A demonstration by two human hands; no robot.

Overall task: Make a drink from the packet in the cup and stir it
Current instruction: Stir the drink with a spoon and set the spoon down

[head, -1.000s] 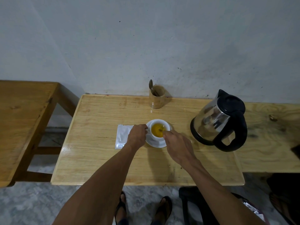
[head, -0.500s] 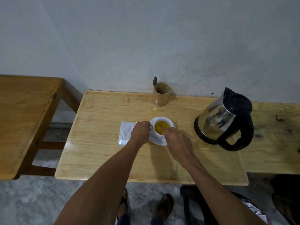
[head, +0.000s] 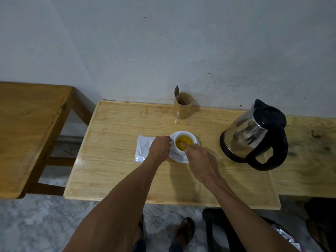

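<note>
A white cup (head: 192, 138) holding yellow-orange liquid (head: 182, 140) stands on a white saucer (head: 180, 158) in the middle of the light wooden table (head: 112, 170). My left hand (head: 159, 149) is closed on the cup's left side, at its handle. My right hand (head: 198, 161) pinches a small spoon whose tip dips into the drink; the spoon is mostly hidden by my fingers. A silver packet (head: 142, 148) lies flat just left of the saucer, partly under my left hand.
A steel kettle (head: 254, 135) with black lid and handle stands to the right. A bamboo holder (head: 182, 106) with a spoon sits by the wall. A darker wooden table (head: 27, 128) is at left. My sandalled feet (head: 183, 231) are below.
The camera has shifted slightly, so the scene sits lower and further right. My right hand has moved a little over the cup with the spoon; my left hand keeps its hold.
</note>
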